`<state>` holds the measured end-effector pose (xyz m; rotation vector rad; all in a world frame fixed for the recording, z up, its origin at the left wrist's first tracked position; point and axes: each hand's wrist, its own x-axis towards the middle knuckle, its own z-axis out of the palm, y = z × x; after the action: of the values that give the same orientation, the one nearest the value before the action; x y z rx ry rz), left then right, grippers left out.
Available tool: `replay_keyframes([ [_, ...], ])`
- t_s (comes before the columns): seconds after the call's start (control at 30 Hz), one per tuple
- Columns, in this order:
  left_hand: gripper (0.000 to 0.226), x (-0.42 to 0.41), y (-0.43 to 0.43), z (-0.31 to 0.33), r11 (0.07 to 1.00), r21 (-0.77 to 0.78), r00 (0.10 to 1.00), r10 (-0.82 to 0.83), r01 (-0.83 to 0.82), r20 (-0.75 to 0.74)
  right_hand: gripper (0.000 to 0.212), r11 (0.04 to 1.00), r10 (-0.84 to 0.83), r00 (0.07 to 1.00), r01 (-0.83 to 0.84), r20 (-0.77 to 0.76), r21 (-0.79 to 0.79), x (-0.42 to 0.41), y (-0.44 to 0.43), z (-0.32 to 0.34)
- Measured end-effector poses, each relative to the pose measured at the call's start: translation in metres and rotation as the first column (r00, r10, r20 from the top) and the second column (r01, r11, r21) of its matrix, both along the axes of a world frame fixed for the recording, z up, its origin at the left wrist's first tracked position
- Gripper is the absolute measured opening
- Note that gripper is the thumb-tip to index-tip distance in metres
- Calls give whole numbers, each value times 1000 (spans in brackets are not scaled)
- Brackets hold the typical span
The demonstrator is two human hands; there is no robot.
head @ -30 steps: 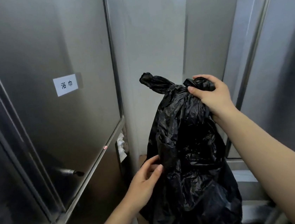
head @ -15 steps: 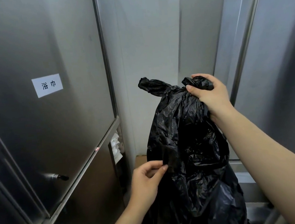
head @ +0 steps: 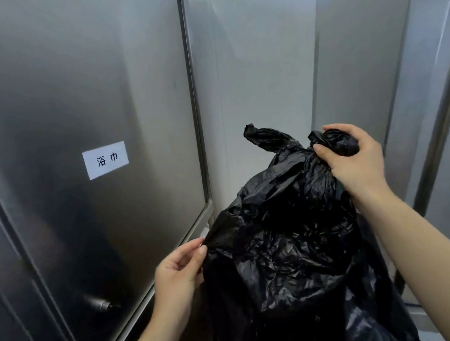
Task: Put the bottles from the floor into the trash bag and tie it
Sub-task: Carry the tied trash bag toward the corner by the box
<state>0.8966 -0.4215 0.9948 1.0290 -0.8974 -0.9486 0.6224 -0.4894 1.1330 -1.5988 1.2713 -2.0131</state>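
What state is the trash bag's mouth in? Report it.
Gathered shut: right hand grips the bunched neck of the trash bag. Knot: cannot tell.

Tight corner here: steel cabinet door [head: 76,103] crowds the left, its knob [head: 101,303] jutting out; trash bag [head: 284,261] fills the middle, leaving open air only above it.

The trash bag [head: 284,261] hides whatever is inside it, and its bottom is cut off by the near edge. The right hand [head: 354,161] covers one gathered end.
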Motion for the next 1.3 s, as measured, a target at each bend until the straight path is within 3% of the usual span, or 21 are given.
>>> replay_keyframes([
  [0.17,16,-1,-66,37,994,-113,982,-30,9,-189,26,991,-98,994,92,-57,-101,3,-40,7],
  [0.3,18,2,-129,78,967,-254,966,-85,21,-243,26,965,-192,980,178,-56,-192,6,-84,29],
  [0.43,14,1,-201,115,940,-337,982,-114,56,-154,26,941,-262,963,241,-58,-239,13,-131,53],
  [0.57,17,-9,-263,133,918,-365,987,-157,156,26,28,913,-321,946,298,-40,-279,19,-170,67],
  [0.87,14,-6,-372,147,919,-369,989,-150,141,5,30,896,-363,932,351,8,-273,16,-250,72],
  [1.03,16,-3,-400,106,945,-298,991,-136,133,13,31,910,-370,929,361,-12,-203,4,-281,42],
  [1.3,15,-7,-416,-12,989,60,985,-138,133,98,34,939,-314,945,323,-95,114,-3,-318,-49],
])
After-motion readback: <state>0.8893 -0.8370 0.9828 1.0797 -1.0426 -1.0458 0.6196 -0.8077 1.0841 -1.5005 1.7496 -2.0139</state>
